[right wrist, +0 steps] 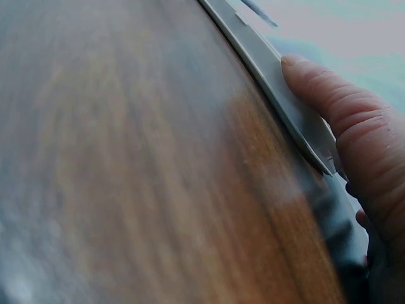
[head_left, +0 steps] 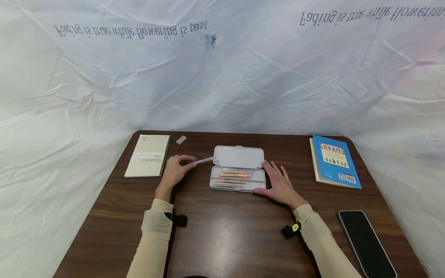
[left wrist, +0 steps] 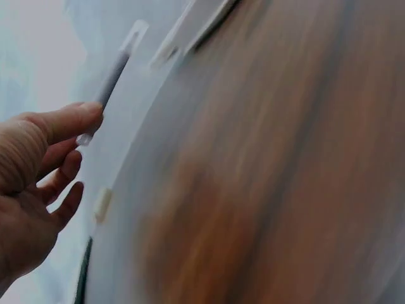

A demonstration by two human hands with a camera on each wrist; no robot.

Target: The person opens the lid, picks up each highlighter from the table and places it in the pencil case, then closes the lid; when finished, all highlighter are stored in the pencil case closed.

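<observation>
My left hand (head_left: pixel 176 170) pinches a slim pen (head_left: pixel 204 160) between thumb and fingertips. In the left wrist view the pen (left wrist: pixel 114 82) has a dark barrel with a clear end, and it slants upward. Its far tip overlaps the left edge of an open white pencil case (head_left: pixel 240 157) in the head view. Several coloured pens (head_left: pixel 234 174) lie in the case's near half. At the case's right side rests my right hand (head_left: pixel 279 183), fingers spread, thumb on the near corner. The right wrist view shows that thumb (right wrist: pixel 342 95) lying straight along the case wall (right wrist: pixel 269 76).
A notebook (head_left: pixel 147 156) and a small eraser (head_left: pixel 181 140) lie at the back left of the brown table (head_left: pixel 222 227). On the right are a blue book (head_left: pixel 336 160) and a phone (head_left: pixel 367 243). White sheeting (head_left: pixel 222 85) hangs behind the table.
</observation>
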